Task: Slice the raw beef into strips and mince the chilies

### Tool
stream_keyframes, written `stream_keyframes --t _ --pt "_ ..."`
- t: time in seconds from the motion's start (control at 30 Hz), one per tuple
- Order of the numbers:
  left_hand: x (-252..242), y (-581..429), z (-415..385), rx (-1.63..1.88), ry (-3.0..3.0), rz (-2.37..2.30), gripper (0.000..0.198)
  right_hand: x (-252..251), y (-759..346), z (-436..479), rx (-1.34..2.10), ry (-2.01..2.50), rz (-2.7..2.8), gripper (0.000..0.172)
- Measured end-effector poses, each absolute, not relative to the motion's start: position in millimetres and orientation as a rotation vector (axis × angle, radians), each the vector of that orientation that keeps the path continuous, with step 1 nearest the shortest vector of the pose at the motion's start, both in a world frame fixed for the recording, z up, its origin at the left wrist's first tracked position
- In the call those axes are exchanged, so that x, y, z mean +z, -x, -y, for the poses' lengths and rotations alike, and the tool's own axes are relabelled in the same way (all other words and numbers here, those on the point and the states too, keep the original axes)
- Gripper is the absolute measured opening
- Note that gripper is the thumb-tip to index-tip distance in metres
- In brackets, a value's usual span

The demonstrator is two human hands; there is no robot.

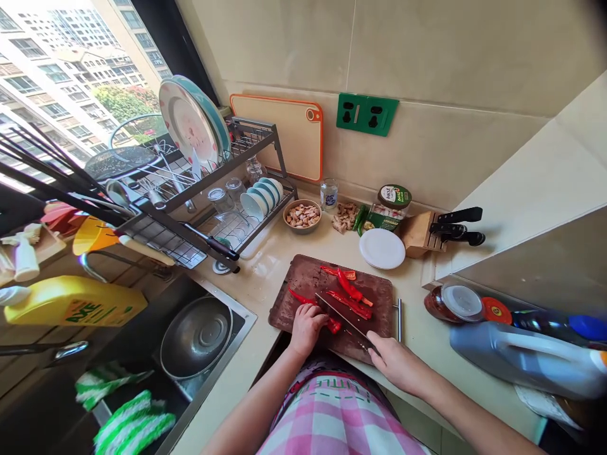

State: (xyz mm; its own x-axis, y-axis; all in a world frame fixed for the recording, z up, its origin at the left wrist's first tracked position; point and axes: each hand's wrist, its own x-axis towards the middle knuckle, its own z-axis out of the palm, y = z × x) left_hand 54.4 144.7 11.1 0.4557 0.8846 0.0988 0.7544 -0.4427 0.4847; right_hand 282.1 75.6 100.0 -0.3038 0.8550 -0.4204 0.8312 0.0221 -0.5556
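On the dark brown cutting board (pixel 303 278) lie several pieces of red chili pepper (pixel 349 287), some split open. My left hand (pixel 307 325) is closed over a red chili pepper (pixel 333 325) near the board's front left, its fingers curled down on it. A kitchen knife (pixel 342 314) is in my right hand (pixel 386 359), which wraps round the handle. The blade points up and left across the board, its tip beside my left fingers. Some small dark bits are scattered on the board.
Behind the board stand a bowl of garlic (pixel 303 216), a glass (pixel 329 194), ginger (pixel 345 218), a white plate (pixel 382 248) and a knife block (pixel 420 235). At left are a dish rack (pixel 208 183) and a sink with a metal pan (pixel 196 338). Bottles and a jar (pixel 461 302) stand right.
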Motion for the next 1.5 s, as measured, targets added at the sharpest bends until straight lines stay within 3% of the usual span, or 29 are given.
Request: stream_keyframes --t 0.77,1.07,1.23,1.5 --pt "3 -58 -145 0.585 -2.415 -1.469 0.006 87 -225 -136 1.121 2.007 2.359 0.017" --pt "-5 -43 -150 0.668 -2.448 -1.345 0.01 63 -233 -104 1.097 2.083 2.206 0.022" --pt "4 -21 -180 0.55 -2.488 -1.378 0.023 62 -235 -112 1.123 2.016 2.128 0.019" --pt "6 -18 -163 0.52 -2.407 -1.469 0.008 60 -254 -95 1.137 1.921 2.072 0.021"
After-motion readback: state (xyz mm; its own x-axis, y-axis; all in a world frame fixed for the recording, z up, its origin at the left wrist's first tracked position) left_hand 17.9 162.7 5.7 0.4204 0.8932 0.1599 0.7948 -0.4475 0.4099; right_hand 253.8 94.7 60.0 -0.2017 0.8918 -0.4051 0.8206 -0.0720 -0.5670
